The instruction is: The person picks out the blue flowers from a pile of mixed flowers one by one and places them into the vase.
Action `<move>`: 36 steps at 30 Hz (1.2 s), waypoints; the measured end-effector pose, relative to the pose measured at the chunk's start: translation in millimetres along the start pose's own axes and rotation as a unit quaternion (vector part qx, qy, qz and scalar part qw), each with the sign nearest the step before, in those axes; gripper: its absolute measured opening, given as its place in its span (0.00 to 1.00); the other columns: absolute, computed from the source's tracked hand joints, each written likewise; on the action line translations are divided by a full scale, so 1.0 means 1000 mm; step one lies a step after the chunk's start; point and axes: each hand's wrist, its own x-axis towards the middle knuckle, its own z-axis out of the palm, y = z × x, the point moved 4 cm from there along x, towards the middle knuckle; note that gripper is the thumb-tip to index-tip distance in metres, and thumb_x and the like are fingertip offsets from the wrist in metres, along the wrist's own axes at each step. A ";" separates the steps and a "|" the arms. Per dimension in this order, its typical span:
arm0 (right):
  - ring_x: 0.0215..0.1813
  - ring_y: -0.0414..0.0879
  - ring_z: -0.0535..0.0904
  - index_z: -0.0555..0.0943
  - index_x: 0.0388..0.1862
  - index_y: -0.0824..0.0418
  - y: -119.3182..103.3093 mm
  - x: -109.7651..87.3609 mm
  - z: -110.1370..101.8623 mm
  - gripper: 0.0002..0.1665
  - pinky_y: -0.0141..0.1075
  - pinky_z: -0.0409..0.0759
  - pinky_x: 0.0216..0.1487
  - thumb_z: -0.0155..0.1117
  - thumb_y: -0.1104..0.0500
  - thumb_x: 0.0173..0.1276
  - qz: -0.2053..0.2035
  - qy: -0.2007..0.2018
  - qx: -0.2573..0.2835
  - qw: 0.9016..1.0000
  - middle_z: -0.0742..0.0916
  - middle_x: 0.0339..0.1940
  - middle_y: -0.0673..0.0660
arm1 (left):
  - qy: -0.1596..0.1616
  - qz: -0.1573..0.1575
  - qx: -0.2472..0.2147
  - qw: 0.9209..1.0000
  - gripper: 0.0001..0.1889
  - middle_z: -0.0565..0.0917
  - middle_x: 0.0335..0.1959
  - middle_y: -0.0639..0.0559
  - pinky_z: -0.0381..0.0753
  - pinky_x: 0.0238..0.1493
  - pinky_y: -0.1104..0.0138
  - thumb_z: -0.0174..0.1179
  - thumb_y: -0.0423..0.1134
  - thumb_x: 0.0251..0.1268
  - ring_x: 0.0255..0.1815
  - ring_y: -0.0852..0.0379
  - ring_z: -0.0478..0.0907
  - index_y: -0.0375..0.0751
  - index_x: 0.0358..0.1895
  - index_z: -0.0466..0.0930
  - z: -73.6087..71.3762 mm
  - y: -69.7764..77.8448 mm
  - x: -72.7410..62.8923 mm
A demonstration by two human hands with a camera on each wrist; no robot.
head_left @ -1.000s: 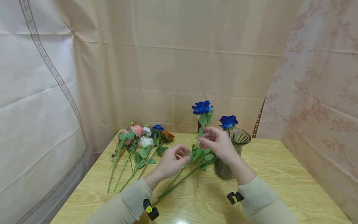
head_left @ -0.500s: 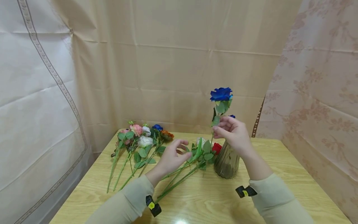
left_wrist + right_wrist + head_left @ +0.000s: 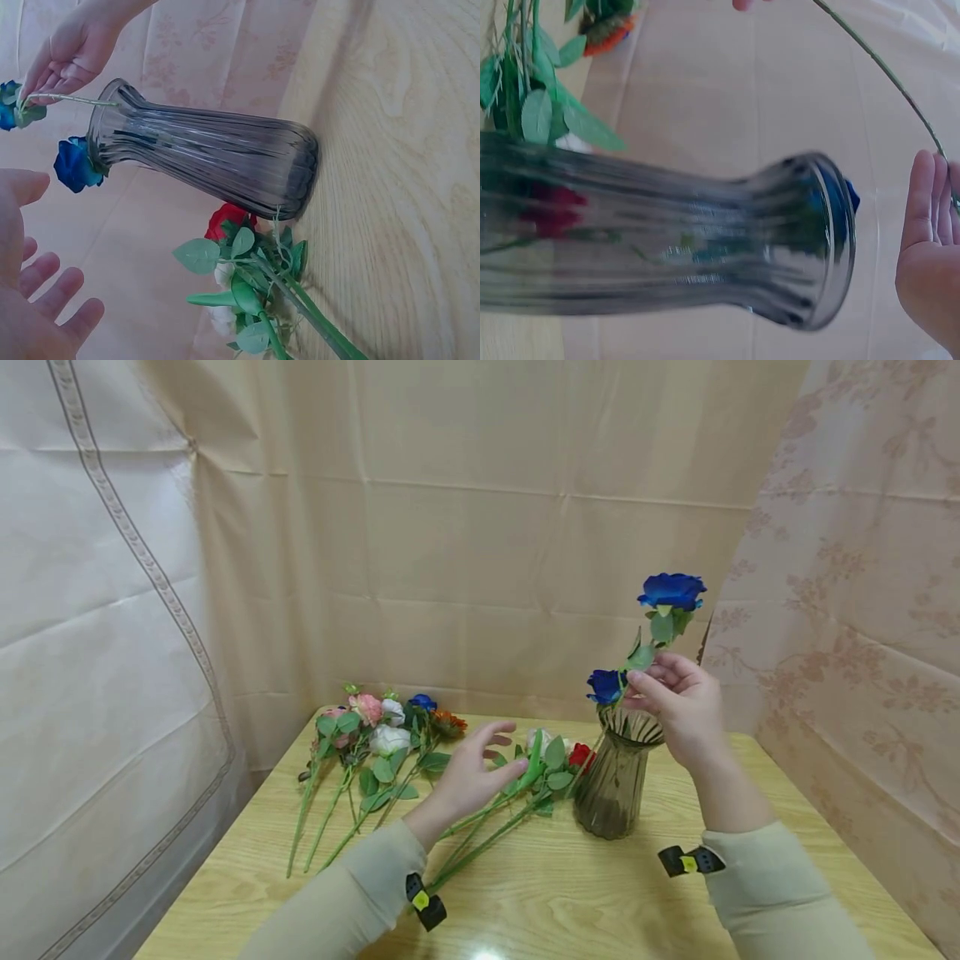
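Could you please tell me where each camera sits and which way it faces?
Head: on the head, facing forward and down at the table, flowers and vase; the left hand, right hand and sleeves show.
Left wrist: on the left wrist, facing the vase, which appears sideways; the left hand shows lower left, the right hand upper left.
Right wrist: on the right wrist, facing the vase; the right hand shows at right, a fingertip at top.
Both wrist views share the vase and red flower.
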 end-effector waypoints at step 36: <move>0.37 0.46 0.84 0.74 0.59 0.66 -0.064 0.041 -0.071 0.27 0.38 0.87 0.38 0.74 0.69 0.64 0.033 0.138 0.012 0.990 0.79 0.42 0.57 | 0.012 0.033 0.005 0.999 0.29 0.77 0.64 0.53 0.75 0.62 0.50 0.66 0.47 0.70 0.63 0.49 0.75 0.46 0.71 0.70 0.014 0.023 0.044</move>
